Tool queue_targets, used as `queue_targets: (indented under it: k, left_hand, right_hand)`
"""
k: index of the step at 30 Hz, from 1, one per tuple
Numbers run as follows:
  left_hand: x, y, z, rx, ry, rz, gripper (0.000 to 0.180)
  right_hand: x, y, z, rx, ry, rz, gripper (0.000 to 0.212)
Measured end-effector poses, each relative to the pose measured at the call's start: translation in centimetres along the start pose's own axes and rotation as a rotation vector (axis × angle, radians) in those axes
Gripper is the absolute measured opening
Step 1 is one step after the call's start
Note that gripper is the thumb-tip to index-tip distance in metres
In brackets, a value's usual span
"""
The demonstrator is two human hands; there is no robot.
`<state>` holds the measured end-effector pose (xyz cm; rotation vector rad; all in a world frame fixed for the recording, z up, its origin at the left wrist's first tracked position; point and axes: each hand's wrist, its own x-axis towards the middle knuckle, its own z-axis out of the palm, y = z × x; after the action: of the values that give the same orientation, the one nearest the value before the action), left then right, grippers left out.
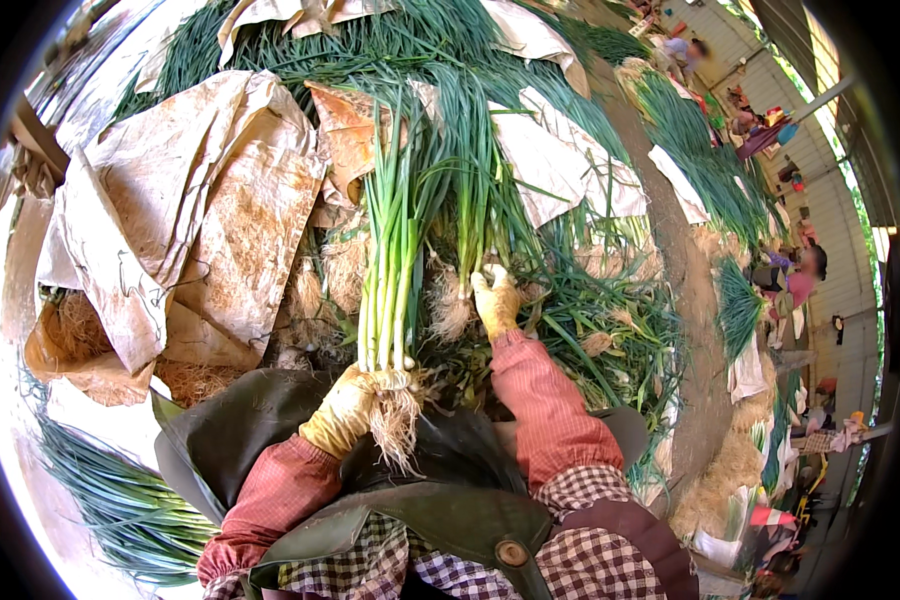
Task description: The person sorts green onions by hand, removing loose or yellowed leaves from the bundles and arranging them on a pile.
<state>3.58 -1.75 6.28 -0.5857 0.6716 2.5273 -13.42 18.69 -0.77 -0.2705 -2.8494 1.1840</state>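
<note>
My left hand [338, 412], in a yellowed glove, is closed round the root end of a bunch of green onions [385, 300]. Their white stalks stand upright from it, the green leaves reach away from me, and pale roots [398, 425] hang beside the glove. Further off and to the right, my gloved right hand [497, 300] has its fingers closed at the lower stalks of other green onions [477, 225]. Whether it grips one stalk or several is hidden by the fingers. More roots [452, 308] show just left of that hand.
Soil-stained sacking [235, 190] covers heaps at the left. White sacks [540, 165] lie over green onions ahead. Loose leaves and trimmings [610, 350] are piled at the right, beside a dirt path [690, 300]. More green onions [120, 500] lie lower left. Other people [795, 275] sit far right.
</note>
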Motion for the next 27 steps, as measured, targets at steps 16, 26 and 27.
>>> queue_targets:
  k: [16,26,27]
  left_hand:
    - [2.7,-1.3,-0.9,-0.086,0.094,-0.087,0.018]
    - [3.5,-1.0,-1.8,-0.306,0.030,-0.029,0.011]
    - [3.1,-0.8,-1.8,-0.243,0.012,0.006,0.015]
  right_hand:
    - [-7.2,-3.6,0.8,1.093,-0.945,0.502,0.011]
    - [-13.3,-9.7,-6.3,0.532,-0.505,-0.390,0.009]
    - [-13.7,-10.6,-7.9,0.783,-0.507,-0.306,0.009]
